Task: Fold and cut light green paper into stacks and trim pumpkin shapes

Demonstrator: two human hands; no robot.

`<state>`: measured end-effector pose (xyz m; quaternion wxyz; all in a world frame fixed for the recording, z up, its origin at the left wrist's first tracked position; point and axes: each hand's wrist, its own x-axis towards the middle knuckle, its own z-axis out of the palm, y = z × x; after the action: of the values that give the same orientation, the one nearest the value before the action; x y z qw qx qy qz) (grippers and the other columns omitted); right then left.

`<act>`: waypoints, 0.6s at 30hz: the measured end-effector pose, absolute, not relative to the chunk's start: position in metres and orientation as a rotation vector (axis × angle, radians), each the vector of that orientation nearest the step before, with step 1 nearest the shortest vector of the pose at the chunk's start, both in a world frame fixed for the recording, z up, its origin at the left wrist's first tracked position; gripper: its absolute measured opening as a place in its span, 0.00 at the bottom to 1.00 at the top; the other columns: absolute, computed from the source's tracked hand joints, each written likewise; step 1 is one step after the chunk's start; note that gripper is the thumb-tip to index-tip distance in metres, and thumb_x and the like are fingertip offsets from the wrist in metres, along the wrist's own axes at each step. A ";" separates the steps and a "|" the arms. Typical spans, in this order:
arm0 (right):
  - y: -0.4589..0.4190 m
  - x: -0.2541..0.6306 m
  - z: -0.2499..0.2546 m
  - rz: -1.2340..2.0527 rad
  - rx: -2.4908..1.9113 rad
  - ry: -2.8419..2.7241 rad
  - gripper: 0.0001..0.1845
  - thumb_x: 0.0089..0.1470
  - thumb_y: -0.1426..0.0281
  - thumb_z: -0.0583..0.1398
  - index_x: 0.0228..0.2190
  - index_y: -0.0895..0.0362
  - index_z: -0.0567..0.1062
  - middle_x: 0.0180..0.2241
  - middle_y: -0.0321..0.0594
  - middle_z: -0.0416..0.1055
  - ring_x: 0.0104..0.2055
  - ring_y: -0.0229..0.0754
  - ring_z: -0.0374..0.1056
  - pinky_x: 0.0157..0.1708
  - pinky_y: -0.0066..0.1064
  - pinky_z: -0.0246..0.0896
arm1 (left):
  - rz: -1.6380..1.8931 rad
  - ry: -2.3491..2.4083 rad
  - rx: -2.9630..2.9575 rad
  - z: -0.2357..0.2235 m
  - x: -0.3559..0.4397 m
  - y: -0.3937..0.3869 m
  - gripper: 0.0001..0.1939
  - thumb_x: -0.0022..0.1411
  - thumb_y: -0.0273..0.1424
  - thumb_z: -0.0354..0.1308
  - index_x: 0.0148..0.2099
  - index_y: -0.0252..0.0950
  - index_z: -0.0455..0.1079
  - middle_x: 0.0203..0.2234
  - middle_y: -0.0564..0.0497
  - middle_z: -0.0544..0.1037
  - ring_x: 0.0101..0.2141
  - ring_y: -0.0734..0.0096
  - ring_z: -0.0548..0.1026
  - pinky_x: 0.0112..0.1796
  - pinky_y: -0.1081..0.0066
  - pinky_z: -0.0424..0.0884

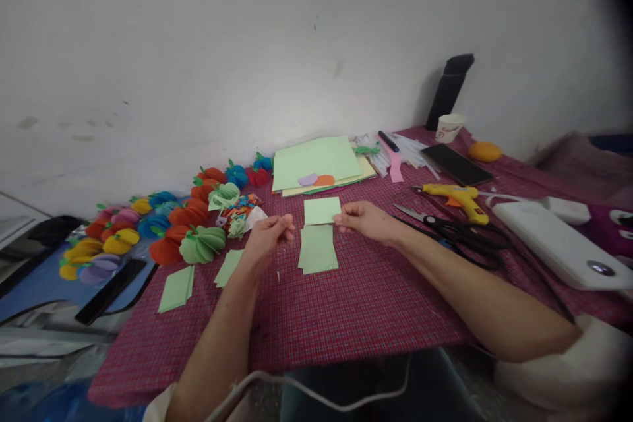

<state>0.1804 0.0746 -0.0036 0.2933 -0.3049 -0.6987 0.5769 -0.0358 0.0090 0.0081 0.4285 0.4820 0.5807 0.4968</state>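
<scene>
My right hand [363,219] pinches the right edge of a small light green paper square [321,210] and holds it just above the red checked cloth [366,303]. Below that square lies a small stack of green paper pieces [317,249]. My left hand [267,237] hovers to the left of the stack with its fingers curled together, and I see nothing in them. Two more folded green pieces [177,288] [228,267] lie further left on the cloth.
Paper fruit balls in several colours [163,224] crowd the left. A pile of green and yellow sheets [319,163] lies at the back. To the right are black scissors [457,232], a yellow glue gun [457,196], a phone [455,164], a paper cup [449,127] and a white box [558,244].
</scene>
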 end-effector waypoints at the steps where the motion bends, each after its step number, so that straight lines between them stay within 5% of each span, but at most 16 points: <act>1: 0.075 0.180 -0.003 1.521 -0.808 -1.837 0.15 0.45 0.59 0.56 0.18 0.58 0.64 0.18 0.34 0.63 0.20 0.31 0.55 0.23 0.26 0.50 | 1.265 1.443 1.166 0.008 -0.036 0.009 0.17 0.50 0.42 0.53 0.23 0.31 0.67 0.13 0.53 0.69 0.16 0.79 0.65 0.22 0.77 0.59; 6: 0.068 0.172 -0.008 1.459 -0.768 -1.789 0.16 0.46 0.58 0.54 0.20 0.58 0.66 0.19 0.34 0.64 0.21 0.32 0.56 0.25 0.26 0.51 | 1.171 1.215 1.143 0.002 -0.012 0.003 0.18 0.50 0.42 0.54 0.36 0.32 0.68 0.30 0.46 0.73 0.25 0.75 0.70 0.23 0.77 0.59; 18: 0.057 0.164 -0.012 1.656 -0.715 -1.822 0.13 0.43 0.62 0.58 0.23 0.61 0.71 0.22 0.36 0.67 0.23 0.32 0.59 0.25 0.25 0.53 | 1.144 1.337 1.258 -0.005 0.002 0.001 0.15 0.47 0.40 0.57 0.25 0.31 0.68 0.19 0.52 0.71 0.18 0.80 0.64 0.21 0.77 0.56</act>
<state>0.1636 0.0568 -0.0121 0.2850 -0.2674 -0.6812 0.6191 0.0023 0.0006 -0.0045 0.4700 0.5131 0.5457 0.4669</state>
